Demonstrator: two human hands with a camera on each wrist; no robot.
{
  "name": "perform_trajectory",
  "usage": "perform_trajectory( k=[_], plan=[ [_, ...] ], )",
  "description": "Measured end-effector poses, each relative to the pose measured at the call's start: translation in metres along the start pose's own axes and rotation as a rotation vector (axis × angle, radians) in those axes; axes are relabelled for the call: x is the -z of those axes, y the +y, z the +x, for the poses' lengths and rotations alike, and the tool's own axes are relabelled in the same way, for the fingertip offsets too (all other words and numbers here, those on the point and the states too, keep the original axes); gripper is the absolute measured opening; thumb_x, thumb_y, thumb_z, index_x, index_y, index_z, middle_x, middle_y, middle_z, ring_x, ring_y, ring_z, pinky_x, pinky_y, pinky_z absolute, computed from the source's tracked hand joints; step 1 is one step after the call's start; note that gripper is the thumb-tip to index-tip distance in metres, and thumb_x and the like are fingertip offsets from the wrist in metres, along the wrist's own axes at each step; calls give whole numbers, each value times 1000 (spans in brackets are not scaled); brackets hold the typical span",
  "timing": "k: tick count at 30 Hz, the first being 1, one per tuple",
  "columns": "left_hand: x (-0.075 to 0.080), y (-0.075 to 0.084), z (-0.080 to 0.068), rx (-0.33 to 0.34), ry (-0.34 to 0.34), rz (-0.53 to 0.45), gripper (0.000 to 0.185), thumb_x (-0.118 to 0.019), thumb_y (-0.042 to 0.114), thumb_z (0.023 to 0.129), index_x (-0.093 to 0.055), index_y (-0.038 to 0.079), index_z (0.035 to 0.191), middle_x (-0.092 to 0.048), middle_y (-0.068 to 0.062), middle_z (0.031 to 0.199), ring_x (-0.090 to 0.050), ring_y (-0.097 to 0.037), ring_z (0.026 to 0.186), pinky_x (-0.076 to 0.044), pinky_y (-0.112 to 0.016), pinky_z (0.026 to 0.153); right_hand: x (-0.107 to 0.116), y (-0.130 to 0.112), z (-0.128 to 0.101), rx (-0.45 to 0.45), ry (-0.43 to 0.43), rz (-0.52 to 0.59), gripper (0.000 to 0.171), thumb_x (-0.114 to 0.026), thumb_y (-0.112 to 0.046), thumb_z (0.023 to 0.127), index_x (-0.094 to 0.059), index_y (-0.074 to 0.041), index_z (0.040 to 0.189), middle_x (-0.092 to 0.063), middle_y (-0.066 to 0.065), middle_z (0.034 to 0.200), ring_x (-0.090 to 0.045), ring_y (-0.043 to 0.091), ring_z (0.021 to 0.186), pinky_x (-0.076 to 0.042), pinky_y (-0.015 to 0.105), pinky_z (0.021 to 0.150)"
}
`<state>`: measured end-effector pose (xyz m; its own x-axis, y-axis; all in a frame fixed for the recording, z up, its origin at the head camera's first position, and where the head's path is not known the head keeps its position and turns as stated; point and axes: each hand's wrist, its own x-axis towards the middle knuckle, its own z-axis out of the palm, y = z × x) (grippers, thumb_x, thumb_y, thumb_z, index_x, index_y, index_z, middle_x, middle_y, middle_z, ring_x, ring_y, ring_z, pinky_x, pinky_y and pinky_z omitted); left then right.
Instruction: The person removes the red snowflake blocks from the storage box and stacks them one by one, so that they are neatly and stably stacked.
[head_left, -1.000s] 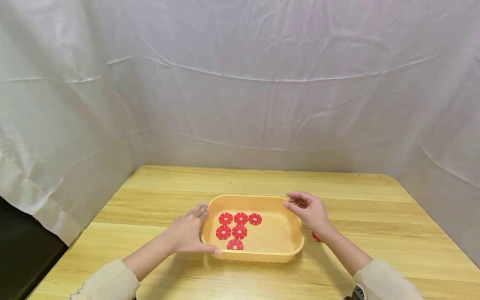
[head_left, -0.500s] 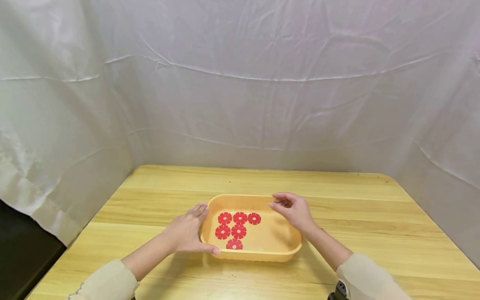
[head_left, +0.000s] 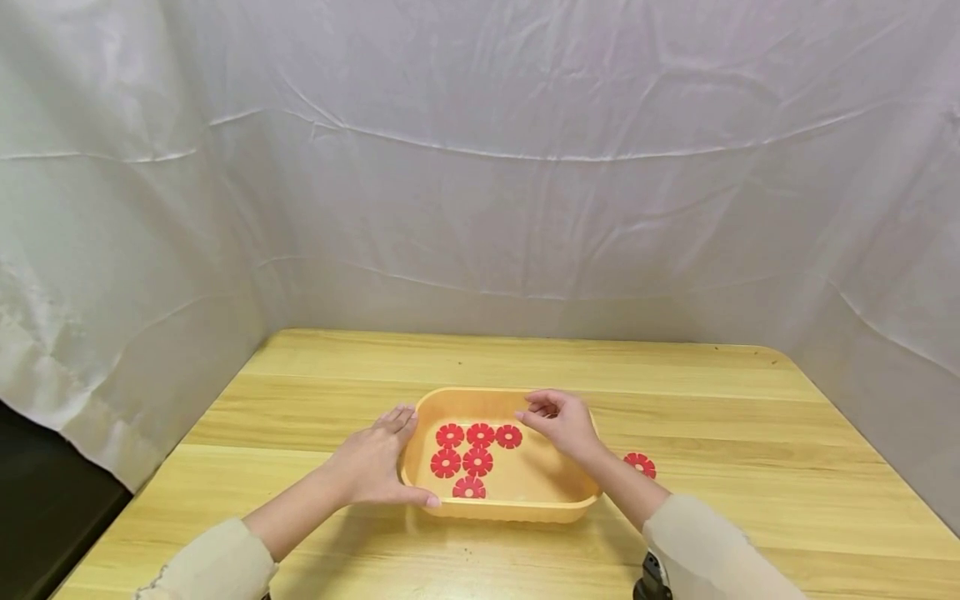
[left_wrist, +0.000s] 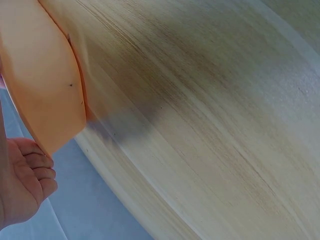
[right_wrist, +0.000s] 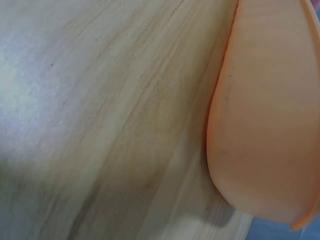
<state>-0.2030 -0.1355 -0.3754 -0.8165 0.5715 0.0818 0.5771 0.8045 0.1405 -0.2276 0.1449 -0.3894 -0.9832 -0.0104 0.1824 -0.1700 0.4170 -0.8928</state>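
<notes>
My left hand [head_left: 378, 462] holds the left end of a yellow-orange plastic tray [head_left: 525, 512], thumb along the near rim and fingers at the far left corner. In the left wrist view, the curled fingers [left_wrist: 37, 170] lie against the tray's edge. Several red notched plastic discs [head_left: 477, 461], each with a round center hole, lie flat in the tray's left half. My right hand [head_left: 564, 423] hangs over the tray's far right part, fingers loosely bent, thumb and index tips apart, no disc showing between them. Its fingers are outside the right wrist view, which shows the tray's outer wall [right_wrist: 265, 110].
Another red disc [head_left: 640, 464] lies on the wooden table [head_left: 750, 433] right of the tray, beside the right forearm. A pale curtain [head_left: 525, 208] hangs behind the table and at both sides. Something black [head_left: 52, 500] stands at the lower left.
My right hand has moved left, from the tray's far right corner to over its inside. The disc right of the tray shows again, uncovered by the forearm. Left hand and tray have barely shifted.
</notes>
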Motion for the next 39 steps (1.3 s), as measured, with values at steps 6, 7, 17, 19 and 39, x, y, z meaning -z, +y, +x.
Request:
perform_trajectory(
  k=[6,7,17,19,39],
  plan=[
    [-1,0,0,-5,4,8,116,-60,77,61,-41,-10,134,-39,-29,140,-36,-41,133,-41,-49,103,-7,1,4,-25,28,-72,28,-75,-12,76,-68,4,98,-69,12,81,-55,8,69,-46,15,59],
    [-1,0,0,-6,5,9,116,-60,77,61,-41,-10,134,-39,-29,140,-36,-41,132,-41,-49,103,-9,1,4,-23,27,-81,28,-75,-13,76,-68,4,98,-68,11,81,-56,8,69,-46,16,58],
    [-1,0,0,-6,5,5,116,-60,77,61,-40,-11,134,-38,-29,141,-36,-42,132,-40,-50,103,-22,7,8,-40,-12,-103,23,-75,-7,74,-68,8,92,-66,10,76,-55,10,67,-46,16,57],
    [0,0,0,-2,7,2,117,-60,78,61,-40,-11,135,-38,-29,141,-36,-42,132,-41,-51,102,-23,8,8,-48,-23,-117,23,-75,-5,73,-68,8,90,-66,10,74,-55,11,66,-46,17,56],
    [0,-1,-1,-2,5,5,117,-59,79,62,-40,-11,135,-37,-29,142,-35,-41,133,-39,-50,104,-27,14,4,-156,-76,-317,25,-81,-10,67,-64,4,79,-53,2,61,-43,9,57,-41,19,57]
  ],
)
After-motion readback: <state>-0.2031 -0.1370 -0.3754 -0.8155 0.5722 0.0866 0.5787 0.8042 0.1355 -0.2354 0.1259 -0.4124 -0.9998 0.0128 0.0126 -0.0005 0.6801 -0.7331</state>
